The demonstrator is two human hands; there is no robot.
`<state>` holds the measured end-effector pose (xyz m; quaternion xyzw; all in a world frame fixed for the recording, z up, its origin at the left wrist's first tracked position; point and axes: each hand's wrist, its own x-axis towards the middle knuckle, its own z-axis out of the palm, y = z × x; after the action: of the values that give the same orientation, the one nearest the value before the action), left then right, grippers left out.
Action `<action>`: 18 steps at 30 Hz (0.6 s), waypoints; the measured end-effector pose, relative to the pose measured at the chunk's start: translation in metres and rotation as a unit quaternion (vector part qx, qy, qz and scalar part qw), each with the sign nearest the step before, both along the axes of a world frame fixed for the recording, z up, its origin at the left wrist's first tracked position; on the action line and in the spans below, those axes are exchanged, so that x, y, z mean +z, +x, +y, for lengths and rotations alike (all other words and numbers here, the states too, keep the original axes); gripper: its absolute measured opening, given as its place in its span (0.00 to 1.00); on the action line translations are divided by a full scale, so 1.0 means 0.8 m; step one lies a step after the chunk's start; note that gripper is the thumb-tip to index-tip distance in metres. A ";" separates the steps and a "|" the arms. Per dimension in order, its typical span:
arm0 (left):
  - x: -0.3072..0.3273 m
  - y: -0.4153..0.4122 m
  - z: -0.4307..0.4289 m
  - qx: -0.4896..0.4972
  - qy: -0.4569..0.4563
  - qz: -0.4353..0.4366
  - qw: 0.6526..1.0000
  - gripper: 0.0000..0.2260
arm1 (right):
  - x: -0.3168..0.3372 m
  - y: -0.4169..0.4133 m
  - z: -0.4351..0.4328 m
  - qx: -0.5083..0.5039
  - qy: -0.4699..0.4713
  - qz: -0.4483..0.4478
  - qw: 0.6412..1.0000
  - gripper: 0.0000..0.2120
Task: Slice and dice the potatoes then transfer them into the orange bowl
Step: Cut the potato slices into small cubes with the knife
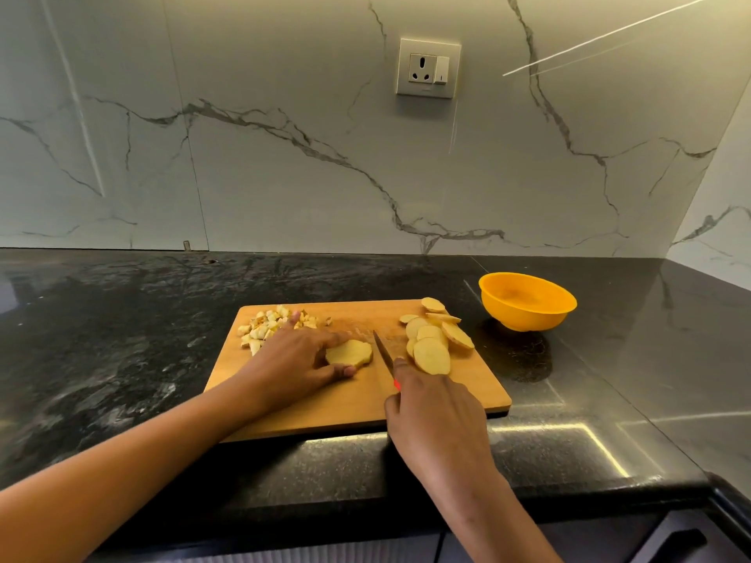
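Head view: left hand [298, 359] pinches pale potato slices [349, 353] on wooden cutting board [357, 404], steadying them for dicing; right hand [430, 404] grips small knife [384, 353] alongside. Round orange plastic bowl [528, 301] waits near, empty.

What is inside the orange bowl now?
The orange bowl shows only its bare inner wall, with nothing in it. Its near inner side is hidden behind the rim.

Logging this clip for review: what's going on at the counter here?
A person is dicing potatoes on a wooden cutting board. The left grip holds a potato slice flat, and the right grip holds a knife just right of it. Diced pieces lie at the board's far left, uncut slices at its right. The orange bowl beside the board looks empty.
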<state>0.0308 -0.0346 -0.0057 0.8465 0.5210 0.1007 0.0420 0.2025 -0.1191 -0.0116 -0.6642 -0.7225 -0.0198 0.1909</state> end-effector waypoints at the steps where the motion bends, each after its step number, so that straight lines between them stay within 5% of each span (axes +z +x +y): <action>1: -0.002 0.000 -0.001 -0.003 0.012 0.010 1.000 0.47 | 0.002 0.002 0.002 0.000 -0.001 0.002 1.000 0.21; 5: -0.004 -0.006 -0.020 0.074 -0.026 0.003 0.997 0.45 | 0.002 0.007 -0.001 0.001 -0.003 -0.006 1.000 0.22; 10: -0.025 0.002 -0.041 0.091 -0.045 0.088 0.991 0.60 | -0.003 0.000 -0.001 0.012 -0.001 -0.027 1.000 0.23; 18: -0.020 0.024 -0.044 0.138 -0.053 0.113 0.983 0.54 | 0.003 0.001 0.003 0.007 -0.016 -0.020 1.000 0.22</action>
<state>0.0498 -0.0701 -0.0217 0.7690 0.6388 -0.0183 0.0132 0.2036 -0.1170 -0.0090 -0.6616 -0.7310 -0.0199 0.1661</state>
